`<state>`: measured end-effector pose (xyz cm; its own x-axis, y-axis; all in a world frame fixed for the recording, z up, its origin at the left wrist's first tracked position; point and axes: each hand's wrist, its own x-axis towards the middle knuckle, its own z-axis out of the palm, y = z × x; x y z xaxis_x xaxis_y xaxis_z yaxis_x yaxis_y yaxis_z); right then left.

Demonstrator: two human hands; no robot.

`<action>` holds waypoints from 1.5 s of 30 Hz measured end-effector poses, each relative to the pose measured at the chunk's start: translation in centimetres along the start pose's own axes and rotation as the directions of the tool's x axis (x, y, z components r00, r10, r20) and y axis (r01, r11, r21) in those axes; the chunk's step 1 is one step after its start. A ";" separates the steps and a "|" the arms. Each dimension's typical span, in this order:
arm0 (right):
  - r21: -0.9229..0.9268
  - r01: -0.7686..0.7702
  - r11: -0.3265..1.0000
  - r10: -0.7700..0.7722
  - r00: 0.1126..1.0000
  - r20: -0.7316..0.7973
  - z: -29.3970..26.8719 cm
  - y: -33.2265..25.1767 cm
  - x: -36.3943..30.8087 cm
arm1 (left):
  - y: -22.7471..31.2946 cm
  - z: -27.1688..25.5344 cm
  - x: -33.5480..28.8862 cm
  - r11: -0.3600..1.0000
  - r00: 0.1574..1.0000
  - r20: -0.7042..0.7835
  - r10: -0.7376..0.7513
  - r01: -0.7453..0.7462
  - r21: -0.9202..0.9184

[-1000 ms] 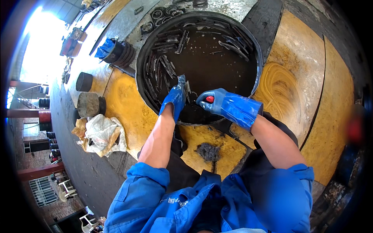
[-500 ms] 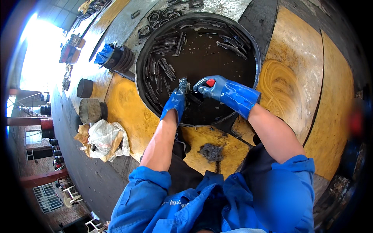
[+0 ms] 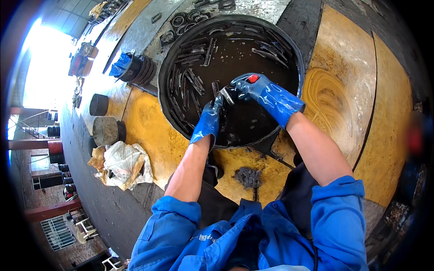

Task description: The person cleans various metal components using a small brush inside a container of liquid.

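Both my hands wear wet blue rubber gloves and are over a large round dark tub (image 3: pixel 161 92) of murky liquid. My left hand (image 3: pixel 209 119) is closed around a dark strip-like piece (image 3: pixel 215 87). A shiny, light-catching piece (image 3: pixel 227 95) stands out beside its fingertips. To its right, my right hand (image 3: pixel 250 86) is curled shut on something whose red end (image 3: pixel 253 78) shows at the top of the fist; the glove hides the rest. Many dark strips (image 3: pixel 194 81) lie in the tub along its left side, and another bunch (image 3: pixel 271 52) lies at the upper right.
Left of the tub stand a dark ribbed container (image 3: pixel 143 70) with blue gloves on it and short open cylinders (image 3: pixel 105 130). A crumpled plastic bag (image 3: pixel 126 165) lies nearer. Dark rings (image 3: pixel 179 19) sit beyond the rim. A grey fibrous clump (image 3: pixel 247 177) is on the yellow floor sheet before me.
My right hand has risen and drawn slightly away from the left. The left hand has dropped a little, and the strip and shiny piece now show at its fingertips.
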<state>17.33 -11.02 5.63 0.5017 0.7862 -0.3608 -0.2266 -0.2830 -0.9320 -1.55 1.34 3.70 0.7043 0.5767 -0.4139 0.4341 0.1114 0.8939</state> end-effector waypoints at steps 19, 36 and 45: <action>-0.083 0.056 0.995 -0.057 0.998 -0.004 -0.9 -1.2 -0.2 | 2.7 0.4 -2.1 0.986 0.985 0.086 -0.151 0.157 -0.064; 0.352 0.039 0.935 -0.026 0.999 -0.043 -4.2 -1.0 1.8 | 1.2 -4.4 -0.1 1.000 0.969 0.246 -0.029 0.026 0.012; 0.490 0.130 0.862 -0.052 0.984 -0.170 -4.9 -2.7 -3.6 | 3.1 -5.3 -1.8 0.983 0.983 0.181 -0.032 0.064 -0.171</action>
<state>20.21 -15.80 9.23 0.6477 0.6946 -0.3131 -0.5389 0.1272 -0.8327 -4.44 4.96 8.11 0.7802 0.4164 -0.4668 0.3755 0.2851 0.8819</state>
